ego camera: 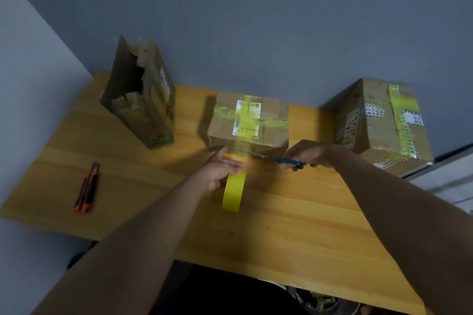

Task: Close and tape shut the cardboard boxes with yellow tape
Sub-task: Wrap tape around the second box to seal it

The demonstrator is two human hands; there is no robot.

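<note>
Across centre frame, wooden table point(281, 225); upper left, tall box point(143, 100) with flaps up, not yet closed. Upper right, large box point(378, 120), cross-taped in yellow. Centre, middle box point(248, 120), also cross-taped. Below it, left hand point(220, 169) gripping yellow tape roll point(233, 192); right hand point(307, 153) curled round scissors point(279, 160), blades toward the blurred, barely visible strip. Likely risks: slack strip folding and sticking to itself, nicked thumb, ragged cut. Left, utility knife point(85, 188) untouched.

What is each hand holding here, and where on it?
The left hand holds the yellow tape roll at its upper rim. The right hand holds the scissors by their blue handles.
</note>
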